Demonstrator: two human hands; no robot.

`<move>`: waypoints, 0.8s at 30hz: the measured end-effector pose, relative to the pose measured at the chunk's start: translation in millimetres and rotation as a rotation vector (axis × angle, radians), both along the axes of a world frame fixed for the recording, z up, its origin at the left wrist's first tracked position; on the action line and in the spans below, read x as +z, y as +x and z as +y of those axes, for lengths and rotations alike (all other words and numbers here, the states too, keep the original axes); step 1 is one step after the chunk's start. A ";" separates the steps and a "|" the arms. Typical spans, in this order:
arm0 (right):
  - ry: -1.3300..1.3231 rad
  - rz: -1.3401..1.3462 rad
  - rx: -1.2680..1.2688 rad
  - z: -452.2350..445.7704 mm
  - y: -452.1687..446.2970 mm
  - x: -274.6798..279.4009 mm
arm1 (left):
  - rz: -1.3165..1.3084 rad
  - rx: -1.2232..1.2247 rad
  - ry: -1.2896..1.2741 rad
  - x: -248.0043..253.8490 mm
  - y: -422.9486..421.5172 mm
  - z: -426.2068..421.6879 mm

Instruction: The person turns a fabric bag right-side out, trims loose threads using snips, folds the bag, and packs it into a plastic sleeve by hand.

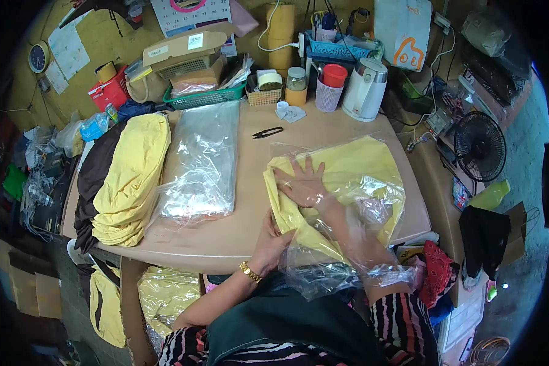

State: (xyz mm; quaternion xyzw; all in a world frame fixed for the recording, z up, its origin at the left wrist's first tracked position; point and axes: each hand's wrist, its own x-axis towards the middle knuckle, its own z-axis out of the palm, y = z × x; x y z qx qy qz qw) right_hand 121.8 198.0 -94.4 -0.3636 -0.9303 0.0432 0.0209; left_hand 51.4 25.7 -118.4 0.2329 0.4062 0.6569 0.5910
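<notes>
A folded yellow cloth (354,160) lies at the right of the table inside a clear plastic bag (320,277), whose loose mouth hangs over the front edge. My right hand (302,185) is flat on the cloth with fingers spread; the forearm runs through the bag's mouth, and plastic covers the wrist. At the bag's near left side, my left hand (273,243) pinches the plastic edge between thumb and fingers. A gold watch (250,272) circles that wrist.
Stacked clear bags (204,158) lie mid-table beside piled yellow cloth (131,177) and dark brown cloth (94,183). Small thread snips (267,132) rest behind. A white kettle (365,90), a pink cup (329,97) and a green basket (210,97) line the back. A carton (131,305) stands below.
</notes>
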 end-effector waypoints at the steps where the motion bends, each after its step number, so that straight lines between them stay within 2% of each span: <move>1: -0.003 -0.003 -0.001 2.2 -0.4 -3.5 | 0.032 -0.071 0.041 2.1 1.8 -4.3; 2: 0.018 0.029 -0.036 6.6 -2.3 -6.1 | 0.031 -0.070 0.039 4.4 5.1 -9.3; 4: 0.100 0.060 -0.082 18.7 -8.7 -16.7 | 0.248 -0.157 -0.028 8.9 14.2 -18.4; 5: 0.097 0.058 -0.079 25.2 -9.9 -24.6 | 0.246 -0.155 -0.031 1.3 18.0 -22.3; 7: 0.180 0.102 -0.125 31.9 -11.7 -25.2 | -0.217 -0.189 0.012 -3.2 21.0 -26.8; 8: 0.164 0.085 -0.150 35.6 -10.7 -24.7 | -0.216 -0.189 0.012 -4.9 16.5 -29.4; 10: 0.145 0.100 -0.151 36.3 -10.5 -27.2 | -0.018 -0.381 -0.068 32.0 -2.4 -28.9; 11: 0.125 0.116 -0.155 37.0 -10.9 -28.7 | -0.016 -0.382 -0.067 29.8 -15.5 -20.6; 13: 0.130 0.097 -0.154 31.8 -13.9 -25.7 | -0.196 -0.222 -0.142 7.4 -37.5 -3.6; 15: 0.132 0.071 -0.154 19.4 -8.4 -21.2 | -0.134 -0.258 -0.124 -2.6 -18.7 -9.0; 17: -0.045 -0.089 0.091 0.0 0.6 -5.8 | 0.498 -0.531 -0.304 30.1 -2.6 -36.6; 18: 0.006 -0.021 0.205 -18.6 16.2 -12.6 | 0.049 -0.661 -0.132 42.3 -7.9 -50.8; 19: 0.066 0.041 0.317 -42.0 34.5 -17.0 | 0.051 -0.678 -0.128 39.5 -22.0 -58.3; 21: 0.284 0.153 0.352 -83.2 55.9 -24.1 | -0.318 -0.384 -0.393 35.2 -50.1 -61.8; 22: 0.285 0.145 0.335 -87.9 58.3 -12.6 | -0.319 -0.403 -0.395 31.9 -47.3 -60.2; 24: -0.021 0.219 0.445 -102.0 61.2 3.7 | -0.135 -0.308 -0.326 24.9 -40.0 -63.6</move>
